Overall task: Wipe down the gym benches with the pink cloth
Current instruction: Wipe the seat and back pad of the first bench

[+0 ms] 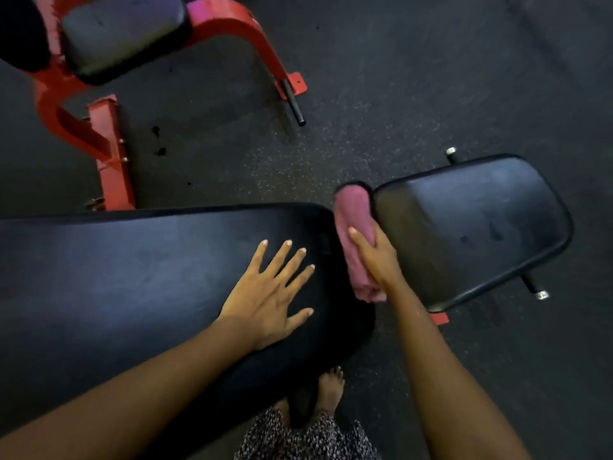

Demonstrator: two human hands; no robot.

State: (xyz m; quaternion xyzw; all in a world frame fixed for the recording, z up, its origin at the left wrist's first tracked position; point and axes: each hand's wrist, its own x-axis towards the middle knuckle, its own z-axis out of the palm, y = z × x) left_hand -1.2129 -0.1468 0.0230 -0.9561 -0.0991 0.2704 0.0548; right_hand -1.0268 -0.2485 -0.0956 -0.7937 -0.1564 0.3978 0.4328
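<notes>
I have the long bench pad [132,277] under my left hand [268,300], fingers spread flat and holding nothing, I judge to brace my lean. The smaller seat pad [481,227] sits just beside it; my right hand [378,257] grips the rolled pink cloth [351,214] in the gap between them, likely to wipe the pad edges

Dark speckled floor [398,94], red machine frame [109,154], dim light

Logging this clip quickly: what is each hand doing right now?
Left hand: open, fingers spread flat on the long bench pad.
Right hand: grips the pink cloth beside the seat pad.
</notes>
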